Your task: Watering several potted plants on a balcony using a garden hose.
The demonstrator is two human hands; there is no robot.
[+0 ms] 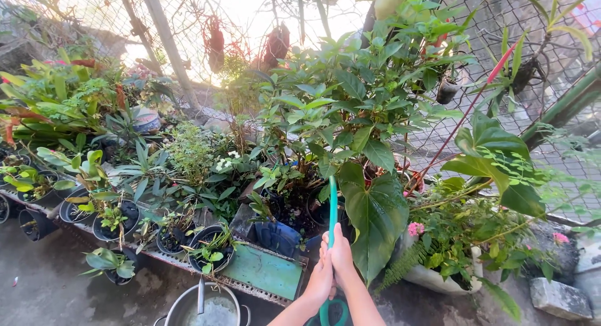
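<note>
Green hose (332,207): being gripped by both hands, left hand (319,282) and right hand (341,254) clenched around it, aimed at the potted plants (350,113) ahead. Risk: the big leaf (375,219) beside the hands is likely being struck instead of soil.

The far end of the green hose (332,204) slips behind a large heart-shaped leaf (374,216), so its tip and any water cannot be seen. The left hand (320,280) and right hand (342,254) wrap the hose together, hiding the part between them; both forearms are cut off by the bottom edge. The metal pot (203,308) is also cut by that edge. A blue glove (277,236) lies half under foliage. Leaves cover most of the black pots (211,246). Beyond the wire fence (532,44), glare washes out the background.
</note>
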